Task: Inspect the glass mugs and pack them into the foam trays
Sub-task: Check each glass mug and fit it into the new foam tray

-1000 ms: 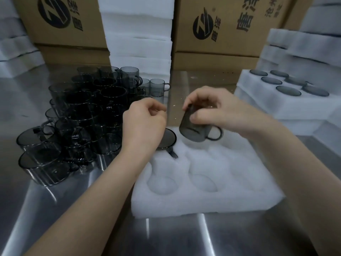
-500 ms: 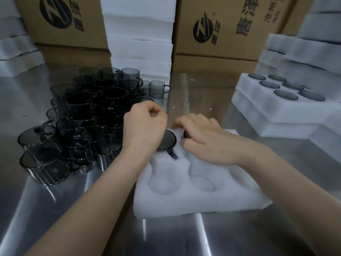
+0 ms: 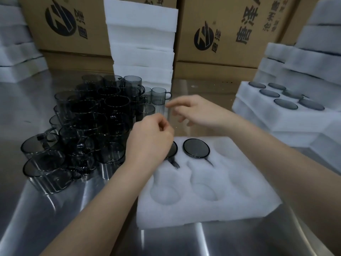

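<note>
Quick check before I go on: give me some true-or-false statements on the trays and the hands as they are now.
The front foam tray holds two mugs, both in its far row. True.
The right hand grips a mug. False: it is open and holds nothing.
The front tray's near row is full. False: all three cavities are empty.
The side tray at right shows six mugs. True.

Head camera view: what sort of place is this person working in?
Most likely a packing station in a factory or warehouse. A steel table holds a crowd of glass mugs beside a part-filled foam tray, and printed cardboard boxes and stacked foam stand behind.
</note>
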A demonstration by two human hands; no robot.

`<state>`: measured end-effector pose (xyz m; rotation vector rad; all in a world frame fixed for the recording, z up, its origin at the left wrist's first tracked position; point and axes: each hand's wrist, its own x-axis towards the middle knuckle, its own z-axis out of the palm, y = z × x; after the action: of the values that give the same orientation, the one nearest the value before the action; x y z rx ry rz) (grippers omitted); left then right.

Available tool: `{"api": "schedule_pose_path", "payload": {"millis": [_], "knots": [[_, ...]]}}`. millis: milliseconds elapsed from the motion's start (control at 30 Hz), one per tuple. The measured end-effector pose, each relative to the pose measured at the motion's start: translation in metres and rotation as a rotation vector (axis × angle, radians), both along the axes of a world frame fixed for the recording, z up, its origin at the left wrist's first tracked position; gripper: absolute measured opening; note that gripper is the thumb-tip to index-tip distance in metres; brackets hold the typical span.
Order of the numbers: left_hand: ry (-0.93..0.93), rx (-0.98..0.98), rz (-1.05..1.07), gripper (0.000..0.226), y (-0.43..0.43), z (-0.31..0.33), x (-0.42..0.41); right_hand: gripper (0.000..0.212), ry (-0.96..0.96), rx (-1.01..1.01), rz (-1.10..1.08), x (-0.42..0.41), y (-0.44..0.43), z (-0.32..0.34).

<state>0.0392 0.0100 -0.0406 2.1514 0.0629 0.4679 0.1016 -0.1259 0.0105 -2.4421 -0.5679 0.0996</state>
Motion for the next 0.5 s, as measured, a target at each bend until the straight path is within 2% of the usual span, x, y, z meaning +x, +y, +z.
{"api": "schedule_pose_path", "payload": {"millis": [133,267,433,500], "knots": [[0.066,0.216,-0.068,0.015,-0.002,0.000,-0.002,0.046,-0.049,-0.174,0.083,0.031,0.038,-0.004],[0.062,0.288,-0.065,0.018,-0.002,0.002,-0.004,0.041,-0.093,-0.409,0.082,0.051,0.060,-0.022],[0.071,0.263,-0.040,0.016,-0.003,0.003,-0.004,0.006,-0.194,-0.348,-0.005,0.051,0.053,-0.028],[0.051,0.173,-0.003,0.014,-0.001,0.003,-0.004,0.007,-0.135,-0.191,-0.041,0.044,0.042,-0.024]]}}
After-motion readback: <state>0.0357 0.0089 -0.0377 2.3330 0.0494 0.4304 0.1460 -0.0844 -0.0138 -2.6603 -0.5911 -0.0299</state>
